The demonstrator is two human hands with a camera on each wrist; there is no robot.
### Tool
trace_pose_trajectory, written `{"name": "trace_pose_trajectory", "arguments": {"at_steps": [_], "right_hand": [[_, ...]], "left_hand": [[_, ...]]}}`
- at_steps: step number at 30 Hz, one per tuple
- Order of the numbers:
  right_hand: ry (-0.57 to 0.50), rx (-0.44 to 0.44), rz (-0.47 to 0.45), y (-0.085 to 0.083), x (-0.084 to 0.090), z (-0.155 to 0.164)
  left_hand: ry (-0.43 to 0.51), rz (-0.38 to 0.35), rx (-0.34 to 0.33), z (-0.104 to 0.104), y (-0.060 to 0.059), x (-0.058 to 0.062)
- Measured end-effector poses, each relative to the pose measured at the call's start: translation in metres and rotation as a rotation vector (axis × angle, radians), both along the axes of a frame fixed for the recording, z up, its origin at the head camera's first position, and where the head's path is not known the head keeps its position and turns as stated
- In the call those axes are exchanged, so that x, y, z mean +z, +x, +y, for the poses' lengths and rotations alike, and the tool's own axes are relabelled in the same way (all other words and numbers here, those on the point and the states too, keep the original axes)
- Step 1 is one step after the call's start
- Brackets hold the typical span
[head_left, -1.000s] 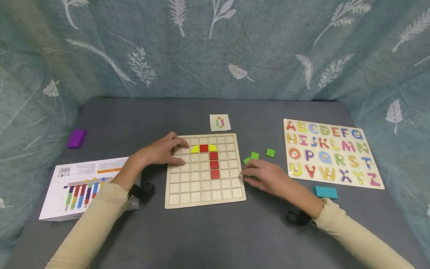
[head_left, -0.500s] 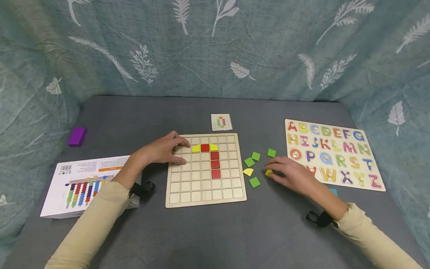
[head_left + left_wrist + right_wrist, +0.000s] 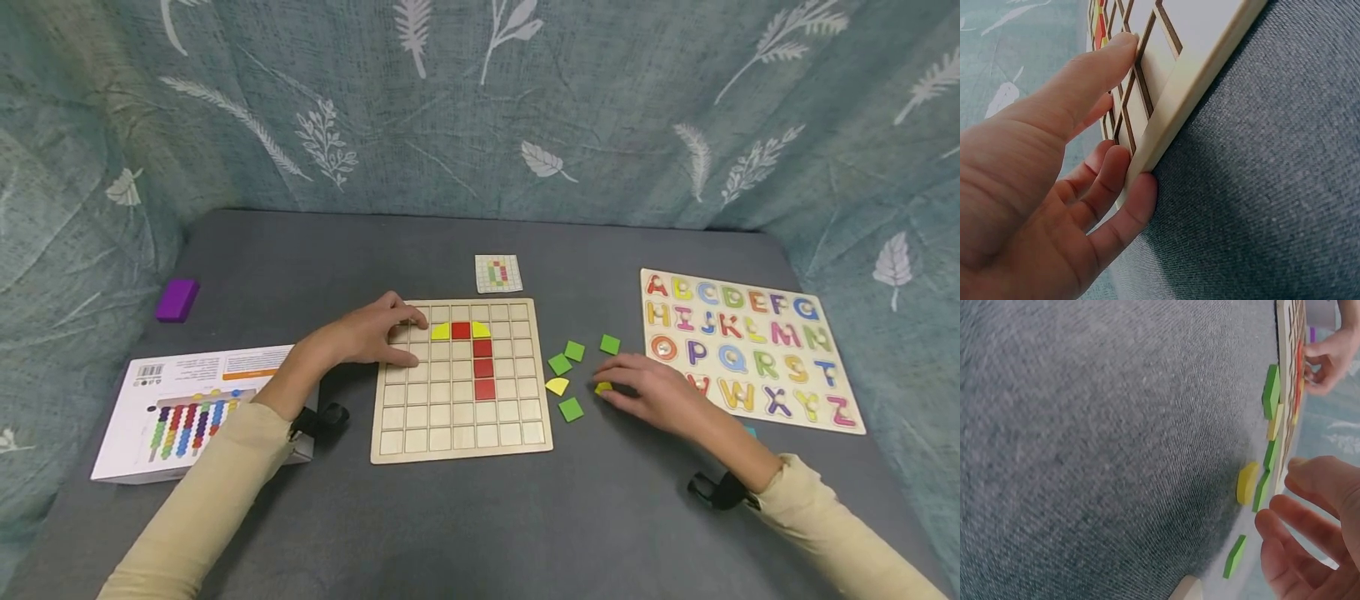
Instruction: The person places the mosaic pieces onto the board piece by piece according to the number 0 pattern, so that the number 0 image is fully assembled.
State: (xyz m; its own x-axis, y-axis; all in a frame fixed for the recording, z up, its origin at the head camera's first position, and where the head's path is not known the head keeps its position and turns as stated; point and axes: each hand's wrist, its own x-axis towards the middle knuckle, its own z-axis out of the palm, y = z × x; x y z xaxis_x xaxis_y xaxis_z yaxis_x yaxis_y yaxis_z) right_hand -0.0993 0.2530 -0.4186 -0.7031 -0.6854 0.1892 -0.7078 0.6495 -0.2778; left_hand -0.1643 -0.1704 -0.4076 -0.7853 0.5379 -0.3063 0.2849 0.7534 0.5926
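— What is nearest to the person, and what are the hands doing?

— Nearest are the two sleeves. The left hand [image 3: 367, 333] rests on the left edge of the grid board [image 3: 461, 421]; in the left wrist view its fingers [image 3: 1110, 181] lie fairly straight along the board edge and the thumb is on top, so the hand is open and only steadies the board. The right hand [image 3: 652, 390] lies on the table [image 3: 480, 517] to the right of the board, with its fingertips at a small yellow piece [image 3: 602, 387]. In the right wrist view the fingers [image 3: 1300, 528] seem loose and just beside the piece, so I cannot tell if they pinch it yet.

— How much of the pattern is made?

— I judge it is about half done. On the board there are a red square with a yellow quarter on each side of it in the second row, and three red squares [image 3: 483, 368] going down under the right one. The rest of the cells show bare wood.

— And what is left?

— Loose pieces wait between the board and the right hand: four green squares [image 3: 571, 409] and one more yellow quarter [image 3: 557, 386]. They probably belong to the rest of the shape.

— What lies farther away?

— A box [image 3: 187, 408] at the left, an alphabet puzzle [image 3: 750, 350] at the right, a purple block [image 3: 177, 300] far left, and just behind the board a small pattern card [image 3: 498, 273], too small to read well.
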Motion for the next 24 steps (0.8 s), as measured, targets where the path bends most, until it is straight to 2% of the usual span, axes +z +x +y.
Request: {"name": "trace_pose_trajectory", "arguments": {"at_steps": [15,24], "right_hand": [[0.002,-0.008,-0.067,-0.0006,0.0027,0.0011],[0.022,-0.062,-0.103,0.0006,0.0031,0.0012]], "left_hand": [[-0.001,0.001,0.005,-0.0006,0.0012,-0.0001],[-0.013,-0.008,0.011,-0.0001,-0.0003,0.0008]]}}
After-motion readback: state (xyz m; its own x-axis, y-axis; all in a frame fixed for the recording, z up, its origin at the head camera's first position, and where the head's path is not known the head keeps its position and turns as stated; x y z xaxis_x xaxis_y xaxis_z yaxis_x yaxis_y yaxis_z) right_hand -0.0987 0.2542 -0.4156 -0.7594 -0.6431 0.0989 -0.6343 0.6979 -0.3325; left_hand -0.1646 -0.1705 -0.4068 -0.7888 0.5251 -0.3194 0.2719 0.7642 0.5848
